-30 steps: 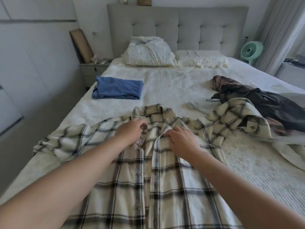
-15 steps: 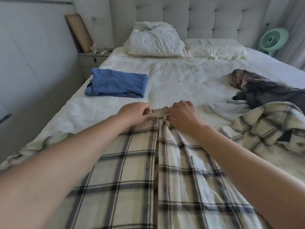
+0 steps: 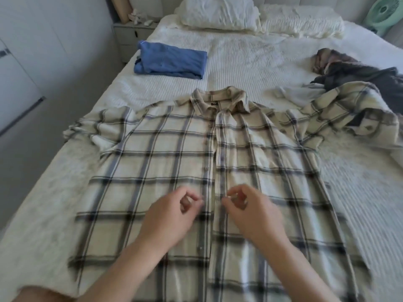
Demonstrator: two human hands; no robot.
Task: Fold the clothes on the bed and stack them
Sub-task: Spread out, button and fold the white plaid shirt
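Note:
A cream plaid shirt (image 3: 165, 153) lies spread front-up across the near half of the bed (image 3: 250, 62), collar toward the pillows. Its right sleeve (image 3: 349, 114) is bunched up over other clothes. My left hand (image 3: 174, 214) and my right hand (image 3: 253, 214) sit side by side at the shirt's middle. Each has thumb and forefinger curled together, pinching one edge of the button placket. A folded blue garment (image 3: 172, 59) lies at the far left of the bed. A dark crumpled garment (image 3: 357, 75) lies at the right edge.
Two pillows (image 3: 218, 14) rest against the headboard. A pale grey cloth (image 3: 298, 92) lies beside the dark garment. A nightstand (image 3: 130, 33) stands left of the bed, and a green fan (image 3: 383, 14) at the far right. The bed's left edge drops to the floor.
Both hands have moved from the collar down the front opening to the shirt's middle. The shirt's front now lies flatter and straighter, and my view has tilted downward.

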